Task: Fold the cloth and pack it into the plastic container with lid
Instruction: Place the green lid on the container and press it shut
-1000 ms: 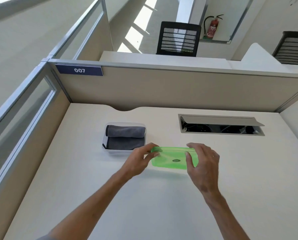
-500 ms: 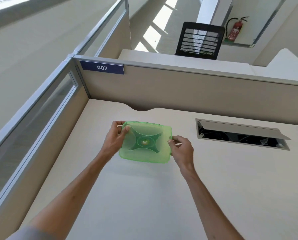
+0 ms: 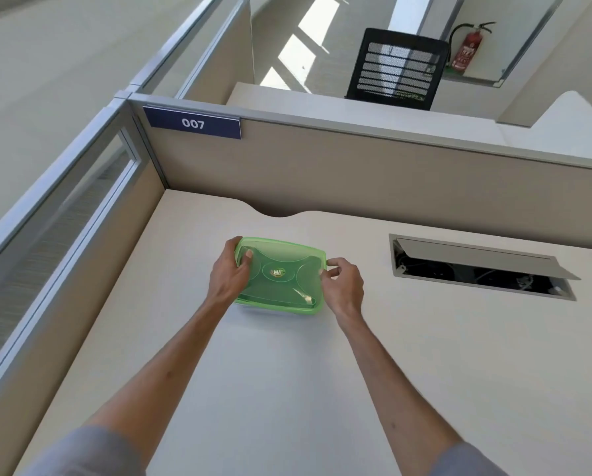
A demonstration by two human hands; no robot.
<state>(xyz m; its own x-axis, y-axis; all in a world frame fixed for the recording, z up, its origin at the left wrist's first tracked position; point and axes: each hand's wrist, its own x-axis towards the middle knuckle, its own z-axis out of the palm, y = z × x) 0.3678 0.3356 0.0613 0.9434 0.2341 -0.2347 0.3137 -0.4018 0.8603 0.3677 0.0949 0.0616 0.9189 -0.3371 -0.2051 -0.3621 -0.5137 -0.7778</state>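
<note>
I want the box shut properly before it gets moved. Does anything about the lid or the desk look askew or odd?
Nothing stands out. The green lid lies flat and square over the container, left hand and right hand at its two ends. Whether it is fully snapped down cannot be told. The cable hatch in the desk stands open.

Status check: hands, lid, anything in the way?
Left hand gripping the green lid at its left edge; right hand pinching the right edge. Lid sits on the container, cloth hidden beneath. Nothing in the way.
</note>
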